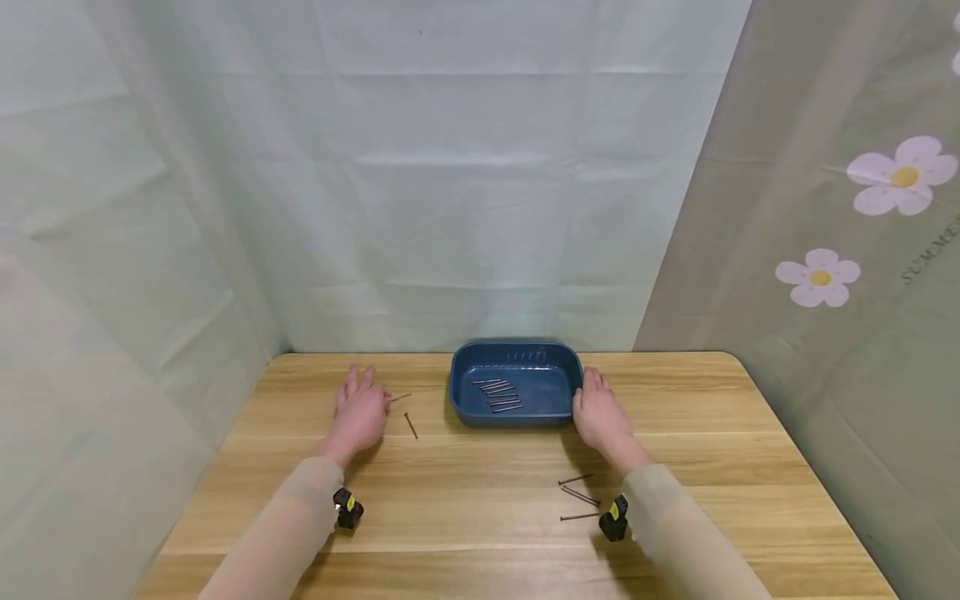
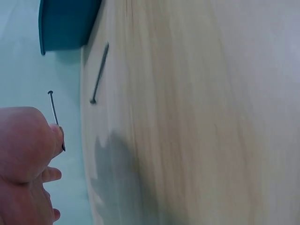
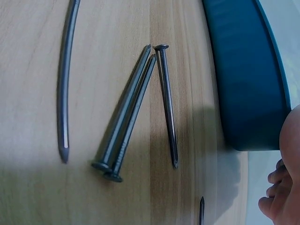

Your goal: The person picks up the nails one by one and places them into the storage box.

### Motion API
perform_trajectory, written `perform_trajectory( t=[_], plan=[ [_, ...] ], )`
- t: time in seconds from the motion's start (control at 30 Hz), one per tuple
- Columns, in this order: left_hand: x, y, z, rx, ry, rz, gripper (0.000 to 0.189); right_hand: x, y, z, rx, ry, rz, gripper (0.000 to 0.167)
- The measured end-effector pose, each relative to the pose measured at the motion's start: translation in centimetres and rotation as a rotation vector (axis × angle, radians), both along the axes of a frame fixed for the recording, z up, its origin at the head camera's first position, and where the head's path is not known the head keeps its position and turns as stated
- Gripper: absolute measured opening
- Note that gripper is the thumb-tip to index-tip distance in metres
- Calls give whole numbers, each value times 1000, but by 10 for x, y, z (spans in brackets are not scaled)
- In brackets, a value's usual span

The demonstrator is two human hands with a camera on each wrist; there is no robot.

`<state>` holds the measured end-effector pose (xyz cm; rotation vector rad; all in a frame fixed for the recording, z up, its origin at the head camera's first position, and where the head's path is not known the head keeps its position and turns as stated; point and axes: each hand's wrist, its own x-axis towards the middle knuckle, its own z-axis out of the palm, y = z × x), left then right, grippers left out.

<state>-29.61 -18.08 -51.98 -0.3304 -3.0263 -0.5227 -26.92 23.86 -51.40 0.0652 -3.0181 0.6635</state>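
My left hand (image 1: 362,414) pinches a nail (image 2: 54,108) between thumb and finger, and its head and point stick out on either side. The other fingers of this hand spread out beyond. Another nail (image 1: 411,426) lies on the table just to the right of the left hand. My right hand (image 1: 602,414) rests with extended fingers against the right end of a blue rectangular dish (image 1: 513,421). Inside the dish, several nails (image 1: 505,402) lie roughly side by side toward the left.
Several loose nails lie near my right wrist, including a crossed pair (image 3: 126,112) and a single nail (image 3: 168,108). One more nail tip (image 3: 202,208) shows at the lower edge of the right wrist view. Behind the wooden table (image 1: 465,517) hangs a pale curtain (image 1: 465,208).
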Motion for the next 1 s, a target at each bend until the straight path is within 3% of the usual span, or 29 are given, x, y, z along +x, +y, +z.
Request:
perform_trajectory(
  t=[0.17,0.47,0.7,1.0],
  plan=[
    [2,15,4,32,27,-33,16,0,0,-1,6,18,-1,59],
    [2,51,12,89,158,-87,12,1,-1,-1,0,15,-10,59],
    [0,82,20,88,155,-121,13,0,-1,1,12,11,-1,59],
    [0,105,29,40,154,-169,14,-1,0,-2,11,17,5,58]
  ],
)
